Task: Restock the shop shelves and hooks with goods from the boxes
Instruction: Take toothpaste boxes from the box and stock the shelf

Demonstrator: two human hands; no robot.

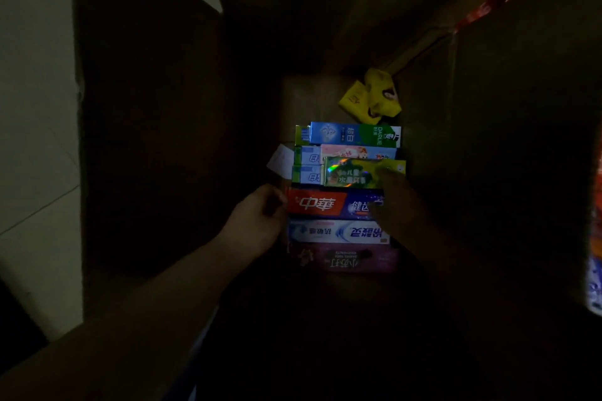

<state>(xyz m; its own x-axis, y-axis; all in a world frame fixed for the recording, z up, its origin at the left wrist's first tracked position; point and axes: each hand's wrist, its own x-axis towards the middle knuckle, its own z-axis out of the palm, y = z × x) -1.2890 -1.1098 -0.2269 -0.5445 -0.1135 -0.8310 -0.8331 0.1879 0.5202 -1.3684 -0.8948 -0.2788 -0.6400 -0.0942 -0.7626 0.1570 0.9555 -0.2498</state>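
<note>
Shop stockroom: carton (146,140) of toothpaste boxes (338,202)

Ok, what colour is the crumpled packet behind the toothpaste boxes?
Yellow. The crumpled packet shows in the head view, the only one.

The frame was very dim; only the toothpaste cartons (345,195) at centre caught light, edges fading into black shadow.

The goods were carried by the bottom of a deep cardboard box (306,98), dimly lit. A row of toothpaste cartons (338,205) was laid flat on it, side by side. Beyond the row, yellow packets (368,98) were seen on the box bottom, near its far right corner.
</note>
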